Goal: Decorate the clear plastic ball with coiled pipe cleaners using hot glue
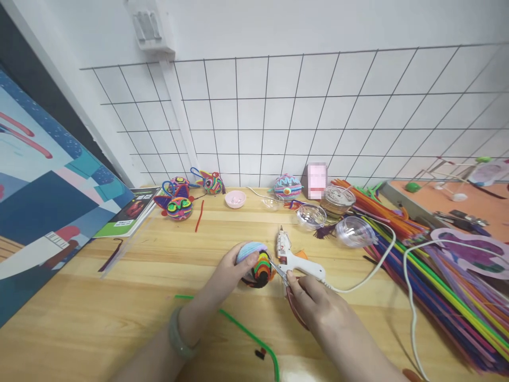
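Observation:
My left hand [233, 268] is wrapped round a ball covered with coloured pipe cleaners [263, 268], light blue on top and ringed in green, yellow, orange and black on the side. In my right hand [312, 300] is a pair of scissors [281, 273] with reddish handles. Their tips reach the ball's right side; whether they grip a strand I cannot tell. A white hot glue gun [300, 262] lies just beyond my right hand. On the table nearer to me, a bent green pipe cleaner [248, 331] passes below my left forearm.
Finished pipe-cleaner balls [178, 207] and a pink bowl [235, 199] stand near the wall. Clear plastic half-shells [355, 232] lie at the right, beside bundles of pipe cleaners [433, 297]. The glue gun's white cord [382, 265] loops across the right side.

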{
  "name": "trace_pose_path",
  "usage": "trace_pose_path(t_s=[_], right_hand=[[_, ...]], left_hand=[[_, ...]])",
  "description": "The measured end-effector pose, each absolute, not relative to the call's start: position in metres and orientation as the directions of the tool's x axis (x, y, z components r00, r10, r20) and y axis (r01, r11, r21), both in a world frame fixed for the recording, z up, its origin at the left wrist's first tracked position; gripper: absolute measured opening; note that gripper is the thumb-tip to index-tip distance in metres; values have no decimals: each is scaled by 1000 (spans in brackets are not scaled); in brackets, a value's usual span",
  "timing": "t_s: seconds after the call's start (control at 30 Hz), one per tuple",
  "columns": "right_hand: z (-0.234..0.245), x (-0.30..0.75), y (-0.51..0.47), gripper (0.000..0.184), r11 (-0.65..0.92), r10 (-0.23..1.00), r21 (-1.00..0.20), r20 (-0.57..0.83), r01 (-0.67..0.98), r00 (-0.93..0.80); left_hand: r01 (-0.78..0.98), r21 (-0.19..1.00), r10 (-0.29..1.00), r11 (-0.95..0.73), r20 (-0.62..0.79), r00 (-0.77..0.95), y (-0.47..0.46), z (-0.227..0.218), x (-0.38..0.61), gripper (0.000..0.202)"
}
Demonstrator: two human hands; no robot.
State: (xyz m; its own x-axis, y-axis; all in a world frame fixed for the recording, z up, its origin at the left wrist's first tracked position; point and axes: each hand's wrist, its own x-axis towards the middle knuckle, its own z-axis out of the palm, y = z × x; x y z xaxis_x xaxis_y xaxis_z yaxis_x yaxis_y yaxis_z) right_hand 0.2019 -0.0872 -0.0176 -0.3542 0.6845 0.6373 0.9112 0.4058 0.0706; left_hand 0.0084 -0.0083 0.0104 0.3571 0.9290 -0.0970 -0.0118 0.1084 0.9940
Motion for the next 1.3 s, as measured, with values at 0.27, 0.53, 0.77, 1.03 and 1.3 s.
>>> trace_pose_path(t_s=[0.27,0.53,0.77,1.03,1.3], right_hand=[[-26,204,-85,32,410,687,86,626,908,-369],[-26,201,-86,28,360,701,156,606,920,-377],[-23,200,-88,36,389,680,125,630,913,-376],[-16,195,-90,34,367,673,132,646,921,-361],[-18,197,-95,24,367,719,99,601,925,-349]], left_hand=[[21,995,923,102,-102,372,-8,8,8,43],[31,994,929,103,-107,354,-8,7,9,46],[44,991,944,127,-134,301,-9,8,9,53],[55,994,943,98,-110,315,-10,8,8,54],[72,990,936,123,-139,322,-9,8,5,57]])
